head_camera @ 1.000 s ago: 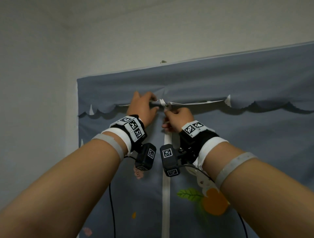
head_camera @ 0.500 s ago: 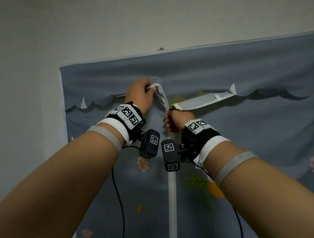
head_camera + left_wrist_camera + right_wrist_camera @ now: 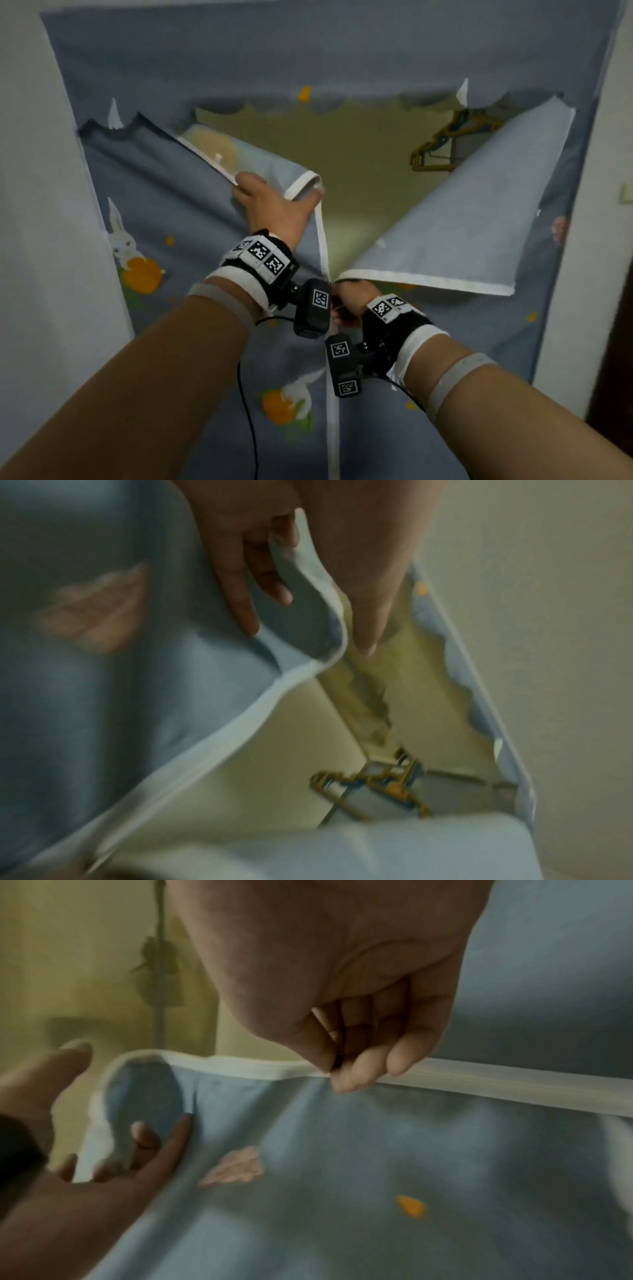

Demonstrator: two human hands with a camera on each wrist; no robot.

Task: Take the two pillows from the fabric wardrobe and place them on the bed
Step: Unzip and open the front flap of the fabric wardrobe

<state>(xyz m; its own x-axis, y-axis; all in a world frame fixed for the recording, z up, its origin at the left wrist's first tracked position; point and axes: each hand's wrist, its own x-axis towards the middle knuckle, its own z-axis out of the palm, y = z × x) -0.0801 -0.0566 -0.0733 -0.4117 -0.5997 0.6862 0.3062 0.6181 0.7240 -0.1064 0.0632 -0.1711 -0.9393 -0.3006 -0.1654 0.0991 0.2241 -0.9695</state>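
In the head view the fabric wardrobe [image 3: 137, 192] is filling the frame, its front unzipped down to the middle so that a triangular gap is showing a yellowish interior. The left hand [image 3: 270, 205], at centre left, is lying against the left flap [image 3: 191, 185] with fingers spread and fairly straight, the white-edged corner folding over between thumb and fingers. The right hand [image 3: 349, 301], lower centre, is pinching something at the point where the two white edges meet — most likely the zip pull [image 3: 331, 281], though it is too small to make out. The right flap [image 3: 462, 233] is hanging folded outward, and yellow hangers [image 3: 442, 144] are showing at the upper right. No pillows are visible in the gap; they are presumably lower down or further in. In the left wrist view, blurred, the fingers [image 3: 240, 593] are resting nearly straight on the flap while its hem [image 3: 308, 669] is curling past the thumb — a loose hold, not a clench. In the right wrist view the thumb and fingertips [image 3: 346, 1080] are closing tightly on the white zip tape [image 3: 514, 1080] at centre frame. To do this well, I would be keeping the left flap taut and drawing the pull straight down along the seam, so the fabric is not bunching in the teeth.
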